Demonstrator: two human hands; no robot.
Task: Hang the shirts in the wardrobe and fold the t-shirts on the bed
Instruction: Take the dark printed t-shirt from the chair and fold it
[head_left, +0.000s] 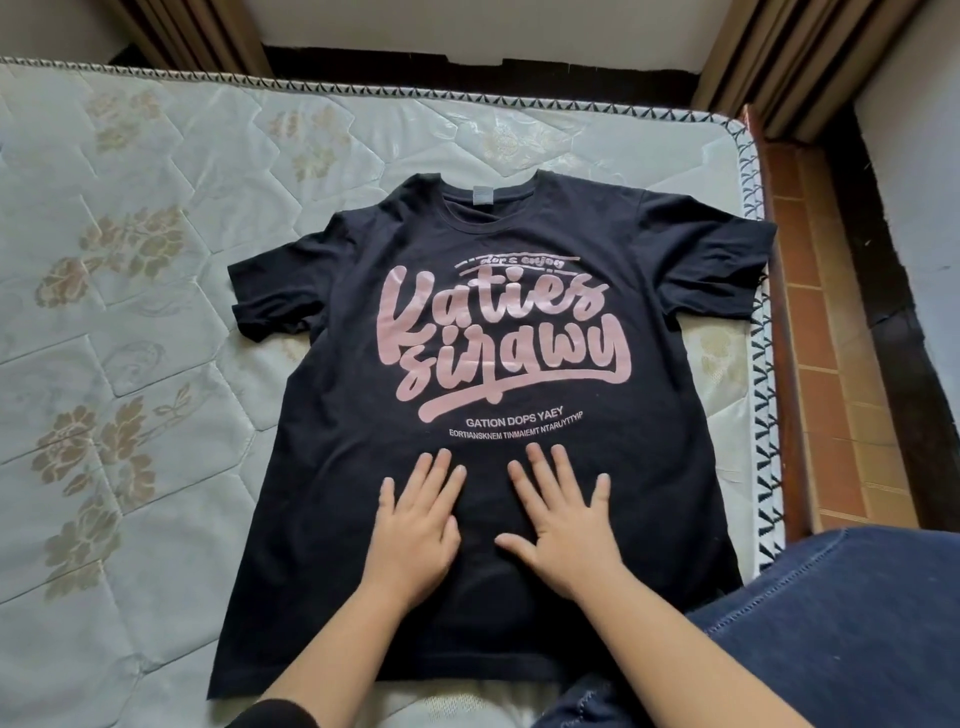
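A black t-shirt (332, 395) with large pink lettering lies spread flat, front up, on the bed's quilted mattress (130, 322), collar pointing away from me and both sleeves out to the sides. My left hand (415, 525) presses flat on the lower front of the shirt, fingers straight and spread. My right hand (561, 519) lies flat beside it, a small gap apart, fingers also spread. The shirt's right sleeve reaches the mattress edge.
My knee in dark blue jeans (841, 623) rests at the lower right, over the shirt's hem corner. The wooden bed frame (769, 291) and an orange tiled floor (831, 364) run along the right. Brown curtains (789, 62) hang at the back.
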